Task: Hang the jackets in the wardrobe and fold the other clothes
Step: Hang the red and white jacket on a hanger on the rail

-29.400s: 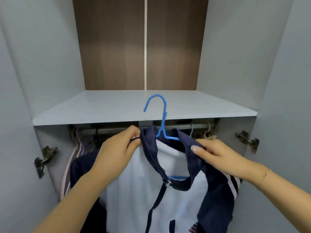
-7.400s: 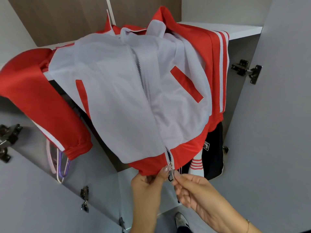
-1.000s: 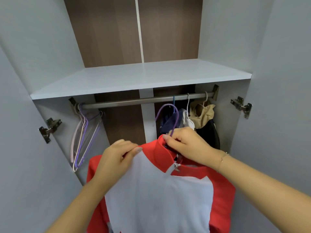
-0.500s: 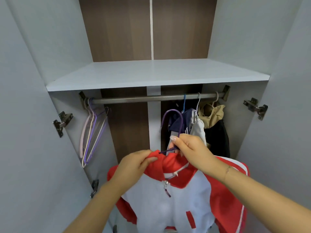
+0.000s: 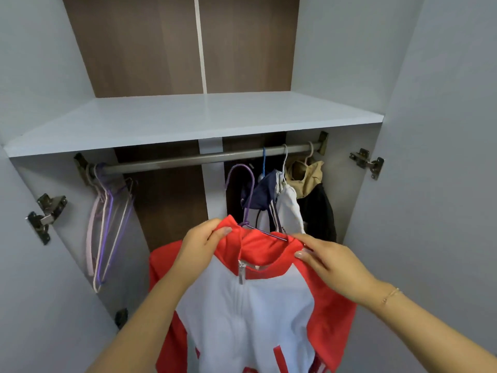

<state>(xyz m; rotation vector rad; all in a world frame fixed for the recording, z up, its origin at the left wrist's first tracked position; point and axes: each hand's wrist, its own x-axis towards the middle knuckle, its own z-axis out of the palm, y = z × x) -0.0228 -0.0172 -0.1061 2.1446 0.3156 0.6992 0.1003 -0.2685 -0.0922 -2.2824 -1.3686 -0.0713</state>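
Holding the red-and-white jacket (image 5: 250,300) up in front of the open wardrobe, already threaded on the purple hanger (image 5: 248,200). Left hand (image 5: 200,247) pinching the collar on its own side, thumb over the red fabric; right hand (image 5: 328,261) resting fingers on the opposite shoulder, over the hanger's arm, though whether gripping or merely steadying is hard to tell from this angle. Hook standing free above and between the two hands, not yet on the rail (image 5: 204,158).

To finish well:
- Settle both shoulders squarely on the hanger first, so the collar sits centred and the zip (image 5: 241,273) hangs straight below the hook.
- Shift one hand to the hook's neck and support the jacket's weight with the other, then lift up and away from the body until the hook clears the rail.
- Aim for the bare stretch of rail just above the left hand, beside the hung jackets (image 5: 290,200) beyond the right hand; well clear of the empty hangers (image 5: 107,219) far out past the left hand.
- Turn the hook to face the same way as its neighbours, lower onto the rail, and let go only once bearing weight.
- Likely snag: a sleeve catching on the neighbouring garments; brushing them aside with the right hand should prevent that.
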